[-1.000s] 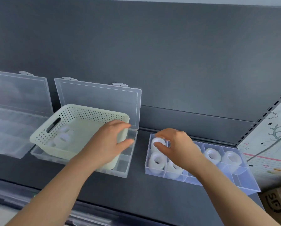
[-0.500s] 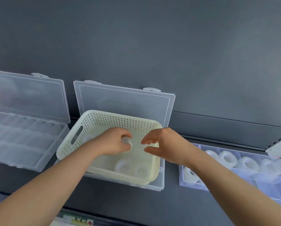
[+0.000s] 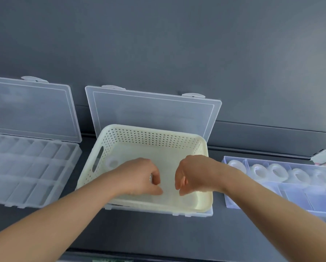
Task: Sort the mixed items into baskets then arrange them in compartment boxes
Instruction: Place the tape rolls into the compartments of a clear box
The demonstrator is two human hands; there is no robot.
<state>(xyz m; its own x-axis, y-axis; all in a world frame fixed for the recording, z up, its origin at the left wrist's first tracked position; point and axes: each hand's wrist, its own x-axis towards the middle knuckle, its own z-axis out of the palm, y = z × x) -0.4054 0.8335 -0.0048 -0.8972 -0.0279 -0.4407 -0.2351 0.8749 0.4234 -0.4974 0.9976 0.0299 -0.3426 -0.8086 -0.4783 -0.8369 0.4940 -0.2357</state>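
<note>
Grey shelf [image 3: 158,233], grey wall [image 3: 158,44]; left hand [image 3: 137,176] — grip curled round a roll [image 3: 150,177]; right hand [image 3: 194,174] — grip unclear.

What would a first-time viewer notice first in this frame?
The cream perforated basket at centre, sitting on an open clear box, holds both hands: the left hand apparently grips a pale roll, and the right hand curls downward. At right, a row of white rolls fills the back of a compartment box. At left lies a seemingly empty compartment box, lid raised.
</note>
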